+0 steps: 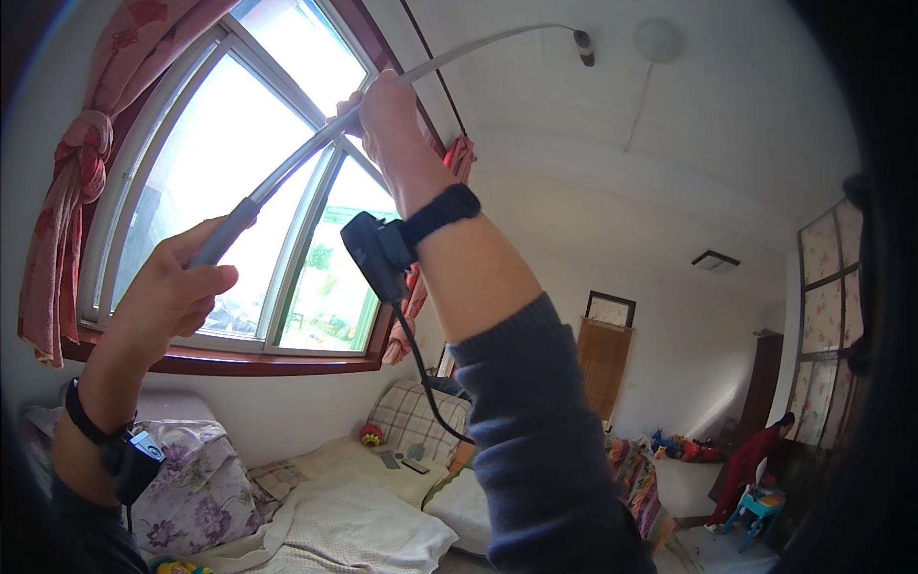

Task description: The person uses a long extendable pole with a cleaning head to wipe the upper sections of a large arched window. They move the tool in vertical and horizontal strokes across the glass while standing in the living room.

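My left hand (pixel 176 280) is closed around the grey grip of a long metal pole (pixel 294 161), low at the left in front of the window (pixel 237 186). Higher up, my right hand (pixel 387 107) holds the same pole farther along its shaft. From there the pole runs up to the right and looks curved, ending in a small dark tip (pixel 584 49) against the white ceiling. Both wrists wear dark straps with small black devices; a cable hangs from the one on the right wrist (pixel 376 255).
Knotted pink curtains (pixel 86 158) flank the window. Below lie a bed with a white cover (pixel 358 516), a plaid pillow (pixel 423 412) and a floral-covered pile (pixel 193 488). A person in red (pixel 746 466) bends by a blue chair (pixel 760 506) at the right. A lamp (pixel 657 39) is on the ceiling.
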`<state>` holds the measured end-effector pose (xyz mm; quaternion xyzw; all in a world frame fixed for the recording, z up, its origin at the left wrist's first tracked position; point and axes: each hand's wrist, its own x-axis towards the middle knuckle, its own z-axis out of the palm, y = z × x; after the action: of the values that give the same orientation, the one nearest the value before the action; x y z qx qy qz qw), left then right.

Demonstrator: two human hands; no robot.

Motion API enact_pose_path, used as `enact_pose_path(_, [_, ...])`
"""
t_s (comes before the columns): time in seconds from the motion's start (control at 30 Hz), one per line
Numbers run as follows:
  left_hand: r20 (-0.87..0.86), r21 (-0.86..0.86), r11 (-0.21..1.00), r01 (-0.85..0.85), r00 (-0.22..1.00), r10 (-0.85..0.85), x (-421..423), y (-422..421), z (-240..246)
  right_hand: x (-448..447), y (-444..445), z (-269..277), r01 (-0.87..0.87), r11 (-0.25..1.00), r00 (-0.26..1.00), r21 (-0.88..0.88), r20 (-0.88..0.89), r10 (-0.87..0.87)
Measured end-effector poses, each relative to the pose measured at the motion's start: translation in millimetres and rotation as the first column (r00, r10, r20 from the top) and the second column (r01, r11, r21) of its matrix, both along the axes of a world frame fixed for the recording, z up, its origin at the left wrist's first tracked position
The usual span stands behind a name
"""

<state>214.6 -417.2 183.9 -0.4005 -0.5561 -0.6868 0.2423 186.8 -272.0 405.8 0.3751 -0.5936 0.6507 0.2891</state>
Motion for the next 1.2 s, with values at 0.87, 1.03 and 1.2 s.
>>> enact_pose_path(0.87, [0.068,0.090,0.992,0.090,0.993,-0.096,-5,-21,-26,-15,-26,-18,0.086,0.973,0.990,0.212,-0.124,-0.060])
enact_pose_path(1.03, [0.025,0.034,0.999,0.038,0.999,-0.039,-7,-36,-36,-8,-30,-36,0.067,0.982,0.990,0.174,-0.133,-0.044])
enact_pose_path(1.2, [0.049,0.066,0.983,0.172,0.983,-0.175,-15,-37,-45,-13,-33,-47,0.083,0.977,0.996,0.197,0.003,-0.085])
